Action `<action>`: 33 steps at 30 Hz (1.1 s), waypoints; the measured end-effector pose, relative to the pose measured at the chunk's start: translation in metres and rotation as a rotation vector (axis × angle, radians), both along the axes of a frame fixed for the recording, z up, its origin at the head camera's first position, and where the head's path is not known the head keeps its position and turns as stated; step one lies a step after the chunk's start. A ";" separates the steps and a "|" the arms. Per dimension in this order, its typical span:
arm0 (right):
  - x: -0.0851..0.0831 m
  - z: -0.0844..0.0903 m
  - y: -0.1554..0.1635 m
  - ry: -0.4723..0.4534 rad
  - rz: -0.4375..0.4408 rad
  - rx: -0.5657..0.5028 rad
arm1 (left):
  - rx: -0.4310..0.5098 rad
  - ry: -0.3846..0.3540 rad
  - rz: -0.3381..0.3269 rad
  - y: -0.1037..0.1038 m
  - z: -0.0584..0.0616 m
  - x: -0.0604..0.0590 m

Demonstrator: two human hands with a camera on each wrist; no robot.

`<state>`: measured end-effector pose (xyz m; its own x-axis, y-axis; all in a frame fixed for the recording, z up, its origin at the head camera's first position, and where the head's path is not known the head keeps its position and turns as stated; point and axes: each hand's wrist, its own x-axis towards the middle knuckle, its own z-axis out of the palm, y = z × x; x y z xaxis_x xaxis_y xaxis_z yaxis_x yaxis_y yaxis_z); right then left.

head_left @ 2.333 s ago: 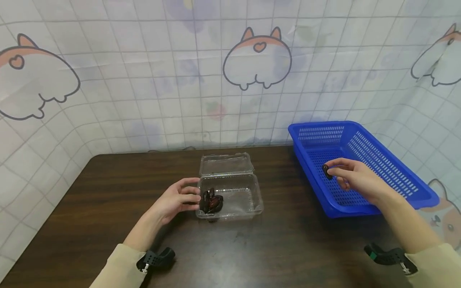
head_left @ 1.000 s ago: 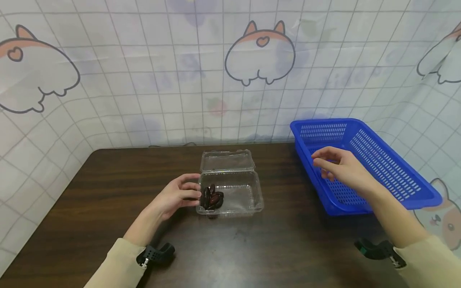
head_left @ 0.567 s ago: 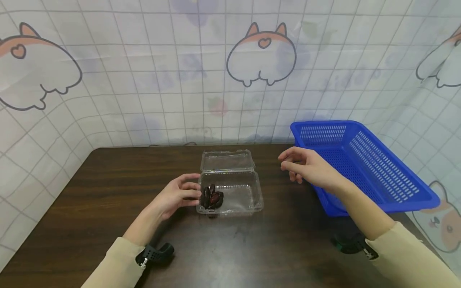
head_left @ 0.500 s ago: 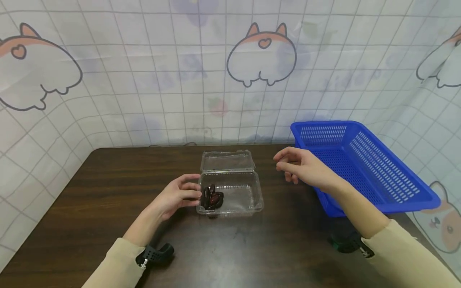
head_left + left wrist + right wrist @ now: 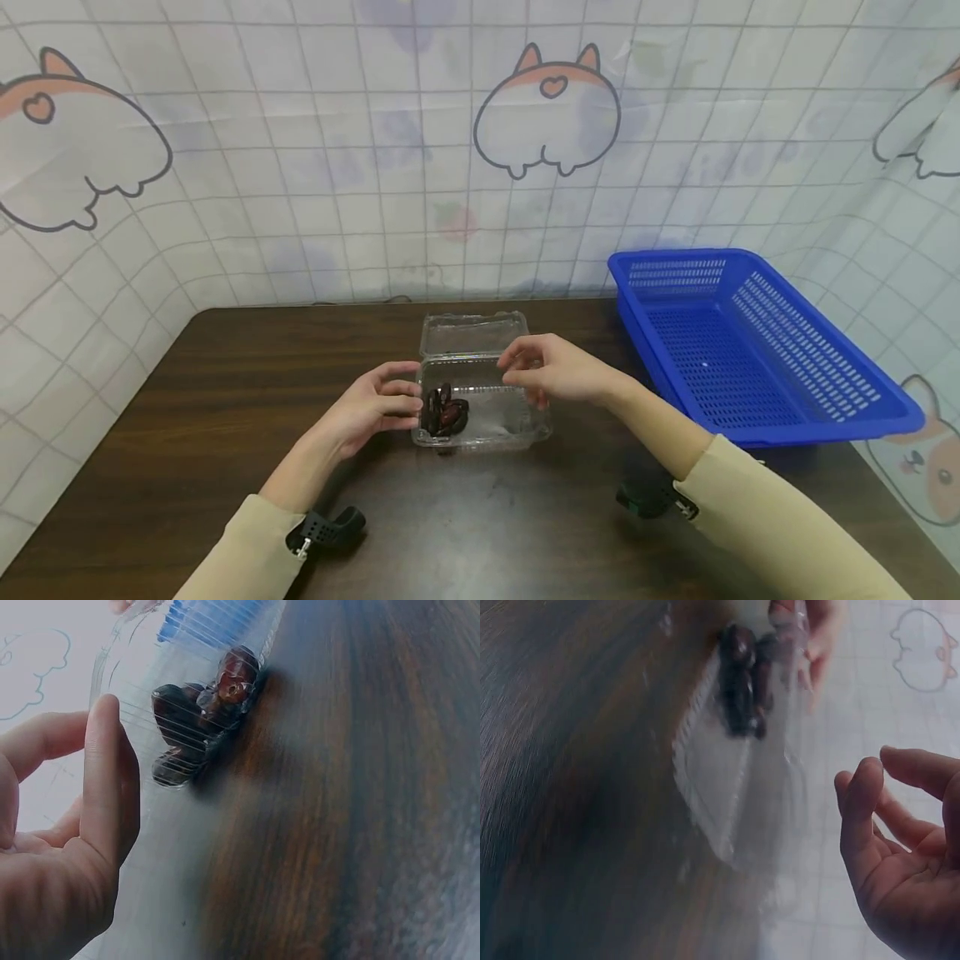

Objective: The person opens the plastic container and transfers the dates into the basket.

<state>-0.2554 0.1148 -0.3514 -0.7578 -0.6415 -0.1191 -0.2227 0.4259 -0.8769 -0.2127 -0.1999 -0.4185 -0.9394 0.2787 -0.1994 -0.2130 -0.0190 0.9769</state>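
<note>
A clear plastic clamshell container [image 5: 498, 412] lies on the table with its lid [image 5: 474, 335] folded back. Several glossy dark brown dates [image 5: 450, 414] are heaped at its left end; the left wrist view shows the dates [image 5: 180, 716] through the ribbed wall. My left hand [image 5: 371, 410] rests against the container's left side, fingertips at the rim, fingers loosely extended. My right hand [image 5: 558, 368] hovers over the container's right end, palm down, its fingers loosely bent. In the right wrist view a gap shows between thumb and fingers of the right hand [image 5: 907, 847], with nothing held.
A blue perforated plastic basket [image 5: 757, 358] stands at the right, its near edge raised toward the table corner. The dark wood table [image 5: 300, 358] backs onto a wall covering [image 5: 337, 167] with a grid and cartoon dogs. Black straps with cameras sit on both wrists.
My right hand has let go of the date it held over the basket and moved left to the container. My left hand has stayed at the container's side.
</note>
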 end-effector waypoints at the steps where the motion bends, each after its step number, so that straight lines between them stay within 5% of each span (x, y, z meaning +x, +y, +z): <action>1: -0.001 -0.003 -0.004 -0.007 0.011 0.000 | 0.000 0.000 0.001 0.000 0.000 0.000; 11: -0.007 -0.026 -0.038 -0.025 0.073 0.044 | 0.010 -0.016 0.007 0.002 -0.002 -0.003; 33: -0.009 -0.049 -0.071 0.025 0.015 0.115 | 0.034 -0.019 -0.017 0.000 -0.002 -0.004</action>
<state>-0.2644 0.0442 -0.4005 -0.7520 -0.6357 -0.1743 -0.2504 0.5201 -0.8165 -0.2163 -0.1995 -0.4202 -0.9307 0.3012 -0.2074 -0.2321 -0.0483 0.9715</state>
